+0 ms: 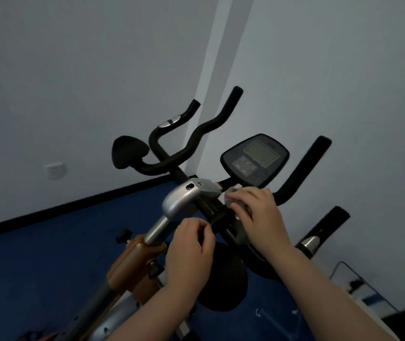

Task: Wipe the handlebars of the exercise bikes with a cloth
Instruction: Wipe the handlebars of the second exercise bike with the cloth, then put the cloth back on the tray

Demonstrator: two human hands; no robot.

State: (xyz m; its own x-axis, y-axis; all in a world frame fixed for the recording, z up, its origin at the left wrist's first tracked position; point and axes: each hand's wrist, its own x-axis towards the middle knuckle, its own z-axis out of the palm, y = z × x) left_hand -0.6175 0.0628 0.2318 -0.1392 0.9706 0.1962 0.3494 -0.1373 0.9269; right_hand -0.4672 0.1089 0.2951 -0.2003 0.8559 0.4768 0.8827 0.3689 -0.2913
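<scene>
An exercise bike with black handlebars (197, 134) fills the middle of the head view. Its silver stem clamp (184, 199) sits below a dark console (255, 159) with a grey screen. My right hand (258, 215) presses a small grey cloth (233, 193) against the black bar just under the console. My left hand (189, 249) curls around the lower black bar next to the silver post (156, 230). A right-hand grip (304, 168) rises beyond my right hand.
A grey wall stands close behind the bike, with a white socket (55, 170) at the left. Blue floor (36, 254) lies below. The orange-brown frame (130, 264) with a black knob is at lower left. A glass-like panel (358, 289) leans at lower right.
</scene>
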